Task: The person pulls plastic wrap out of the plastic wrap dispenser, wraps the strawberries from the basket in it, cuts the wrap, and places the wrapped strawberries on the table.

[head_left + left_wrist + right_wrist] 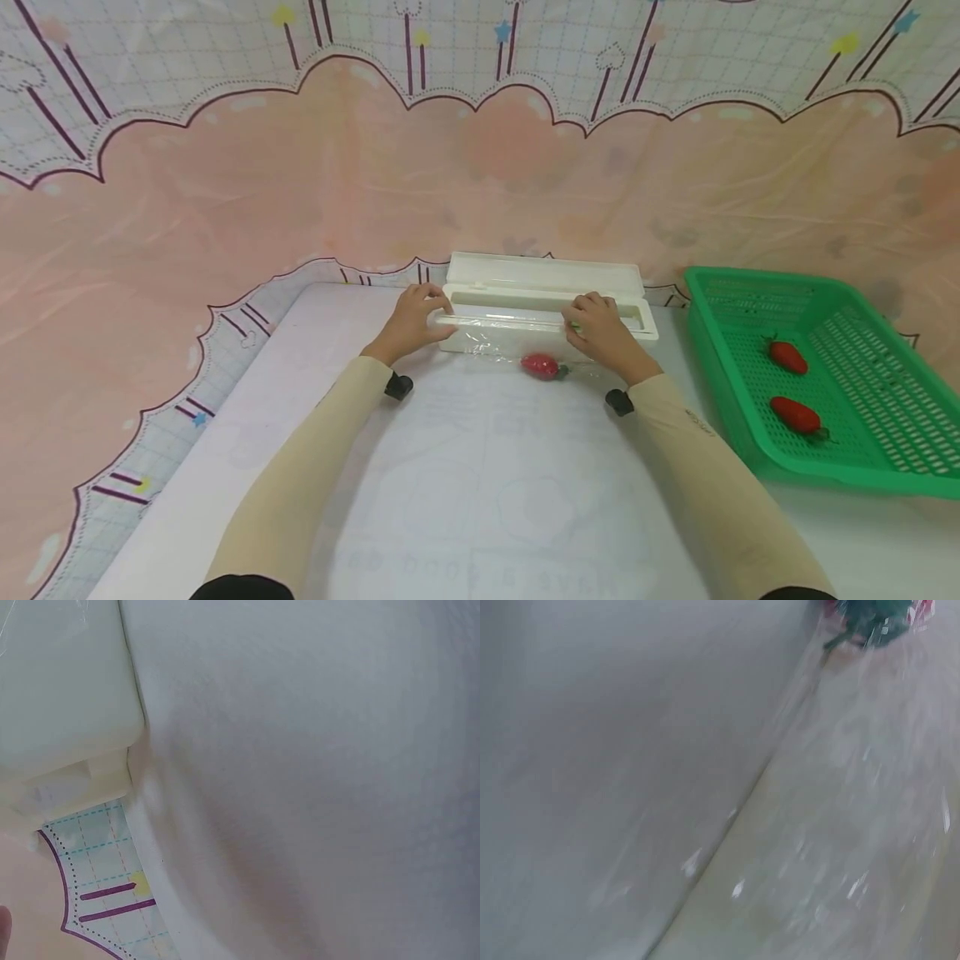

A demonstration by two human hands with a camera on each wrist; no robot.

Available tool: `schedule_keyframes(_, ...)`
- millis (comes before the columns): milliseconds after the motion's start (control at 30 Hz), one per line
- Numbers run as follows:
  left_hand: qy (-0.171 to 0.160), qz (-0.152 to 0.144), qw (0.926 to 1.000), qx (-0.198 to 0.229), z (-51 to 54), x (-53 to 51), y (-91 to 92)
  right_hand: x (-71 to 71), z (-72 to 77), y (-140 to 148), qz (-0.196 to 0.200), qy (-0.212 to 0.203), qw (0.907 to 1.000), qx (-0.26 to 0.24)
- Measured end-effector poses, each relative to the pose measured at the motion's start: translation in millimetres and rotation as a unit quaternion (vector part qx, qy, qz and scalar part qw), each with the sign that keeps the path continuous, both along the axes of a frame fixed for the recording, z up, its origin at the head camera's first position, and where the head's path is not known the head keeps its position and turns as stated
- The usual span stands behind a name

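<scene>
A long white box (491,343) stands at the back of the table with its lid (545,271) raised; it looks like a plastic wrap dispenser. Clear plastic wrap (480,333) hangs down its front. At the box's left end my left hand (414,323) pinches the wrap's edge between thumb and fingers. My right hand (597,329) grips the wrap near the right end, fingers curled. A red strawberry (542,365) with a green cap lies under or in the film before the box. In the right wrist view, its green cap (874,621) shows through shiny film.
A green perforated basket (738,433) stands on the right with two more strawberries (787,357) inside. The white tabletop (487,483) spreads in front of the box. A patterned cloth (375,183) hangs behind the table.
</scene>
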State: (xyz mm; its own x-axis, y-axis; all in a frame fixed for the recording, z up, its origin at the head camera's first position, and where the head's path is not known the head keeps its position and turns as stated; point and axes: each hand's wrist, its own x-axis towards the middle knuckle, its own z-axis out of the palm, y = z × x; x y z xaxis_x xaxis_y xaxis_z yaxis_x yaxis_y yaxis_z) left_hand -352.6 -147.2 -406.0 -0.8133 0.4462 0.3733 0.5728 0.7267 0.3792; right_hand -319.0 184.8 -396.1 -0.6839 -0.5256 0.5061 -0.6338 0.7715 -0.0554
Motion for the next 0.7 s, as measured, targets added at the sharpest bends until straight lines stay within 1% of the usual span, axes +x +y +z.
schedule_keyframes(167, 0.008, -0.002, 1.0, 0.002, -0.8, 0.7, -1.1, 3.6, -1.0, 15, -0.006, -0.004, 0.9999, -0.011)
schedule_keyframes(267, 0.011, -0.004, 0.9999, 0.0, -0.7, 0.6, -0.5, 5.6, -1.4, 22, -0.021, -0.014, 0.9996, -0.01)
schedule_keyframes(533, -0.001, -0.006, 1.0, 0.004, 1.1, 1.8, -0.1, 13.4, -2.8, 41, -0.053, -0.033, 0.9973, -0.039)
schedule_keyframes(700, -0.003, -0.005, 1.0, 0.002, -0.5, -0.5, 0.3, 15.9, -4.8, 49, -0.072, -0.037, 0.9951, -0.058)
